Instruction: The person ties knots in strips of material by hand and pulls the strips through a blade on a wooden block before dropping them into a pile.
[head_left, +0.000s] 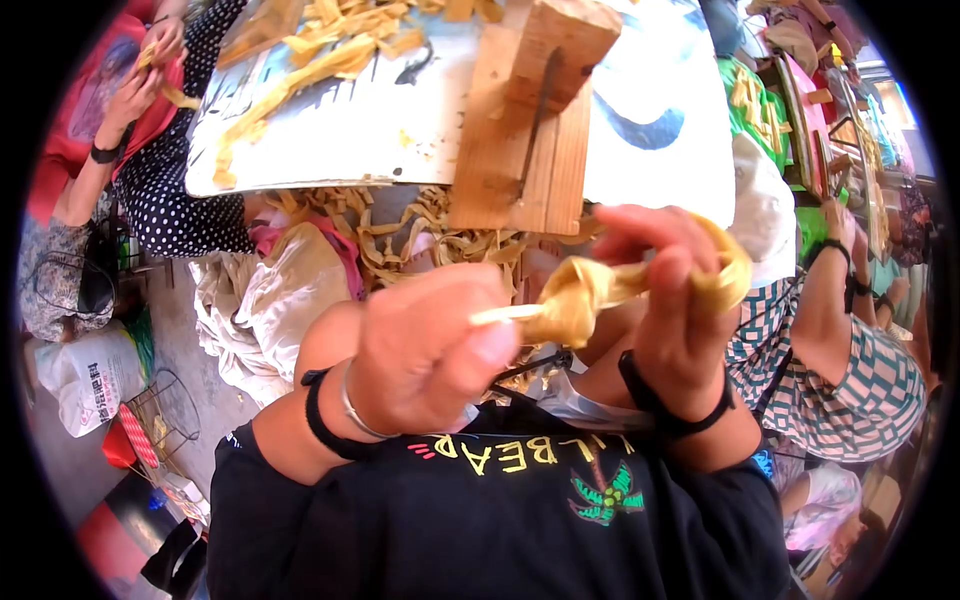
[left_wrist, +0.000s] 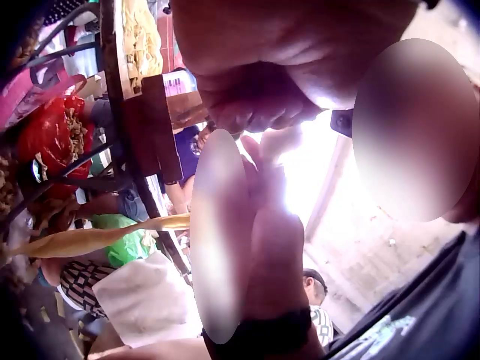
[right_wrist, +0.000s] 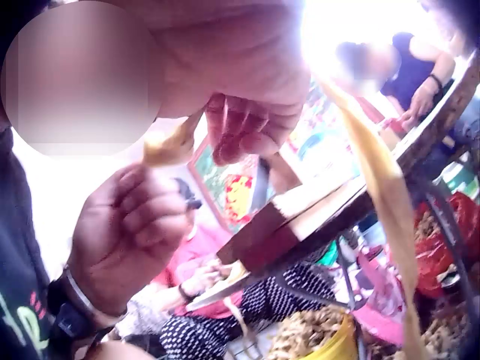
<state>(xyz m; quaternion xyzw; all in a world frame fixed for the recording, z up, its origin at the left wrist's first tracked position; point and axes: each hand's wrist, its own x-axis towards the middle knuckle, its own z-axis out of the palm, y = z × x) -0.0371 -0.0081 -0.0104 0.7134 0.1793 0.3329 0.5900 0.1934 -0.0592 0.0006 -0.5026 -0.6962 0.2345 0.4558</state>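
A long, limp yellowish strip (head_left: 570,300) with a thick folded knot in it stretches between both hands in the head view. My left hand (head_left: 425,345) pinches its pale thin end between thumb and curled fingers. Bent fingers of my right hand (head_left: 680,310) hold the other side, where the strip loops over them. In the right wrist view the knotted part (right_wrist: 171,144) lies between the hands, and a long tail of the strip (right_wrist: 382,172) hangs down past the right hand (right_wrist: 232,82). The left hand (right_wrist: 139,229) is below the knot there.
Ahead is a white table (head_left: 330,160) with a pile of similar strips (head_left: 340,50) and a wooden block stand (head_left: 530,130) bearing a thin dark bar. More strips (head_left: 410,235) lie under the table edge. Other people sit close at left and right. A red bag (right_wrist: 442,240) stands below.
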